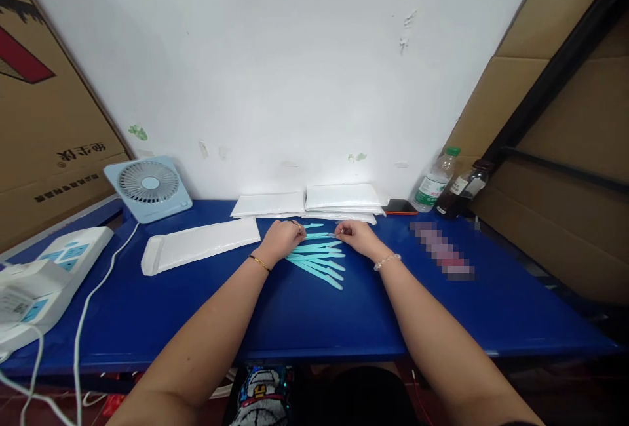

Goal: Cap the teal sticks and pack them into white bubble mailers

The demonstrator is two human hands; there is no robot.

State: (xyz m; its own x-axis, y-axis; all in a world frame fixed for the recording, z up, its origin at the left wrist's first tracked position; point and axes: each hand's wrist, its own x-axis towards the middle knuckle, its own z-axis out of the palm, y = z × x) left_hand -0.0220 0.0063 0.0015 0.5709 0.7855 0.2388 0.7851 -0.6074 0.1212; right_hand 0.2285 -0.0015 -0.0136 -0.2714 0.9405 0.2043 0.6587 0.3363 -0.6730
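Note:
Several turquoise eyebrow razors (317,263) lie fanned out on the blue table, their narrow tips pointing right. My left hand (284,240) is closed in a pinch at the left end of one turquoise eyebrow razor (319,236) in the upper part of the fan. At the other end of that razor, my right hand (354,237) pinches the pale tip; the fingers partly hide it. Another razor (313,225) lies just above, towards the wall. Left of my left hand lies a white padded envelope (201,246).
White padded envelopes (344,196) are stacked against the wall, beside a dark phone (400,207). Two bottles (433,180) stand at the back right. A blurred pinkish strip (442,252) lies at right. At left are a light blue fan (150,187) and a white power strip (73,262) with cables.

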